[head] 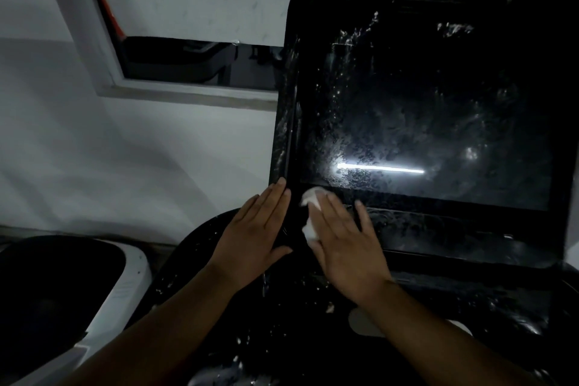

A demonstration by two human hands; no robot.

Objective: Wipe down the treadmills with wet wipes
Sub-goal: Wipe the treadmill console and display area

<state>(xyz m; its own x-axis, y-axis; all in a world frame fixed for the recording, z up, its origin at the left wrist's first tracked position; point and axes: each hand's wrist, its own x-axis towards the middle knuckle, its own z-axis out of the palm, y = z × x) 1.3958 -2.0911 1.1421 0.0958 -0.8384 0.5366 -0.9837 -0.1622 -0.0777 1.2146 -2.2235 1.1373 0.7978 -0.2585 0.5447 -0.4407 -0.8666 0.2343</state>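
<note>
The right hand point(344, 247) presses a crumpled white wet wipe point(311, 201) under straight, slightly spread fingers point(333, 213) onto the glossy black treadmill console point(470, 229), just below its wet-streaked dark screen point(438, 110). Just left of them, the left hand point(257, 235) lies flat on the console's left edge, its fingers straight and together.

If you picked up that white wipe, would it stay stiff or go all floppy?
Probably floppy: the wipe is bunched and crumpled under the right hand, so it would likely droop. It looks thin, so probably very light. It is likely wet and a bit slippery, since the screen shows wet streaks and droplets.
</note>
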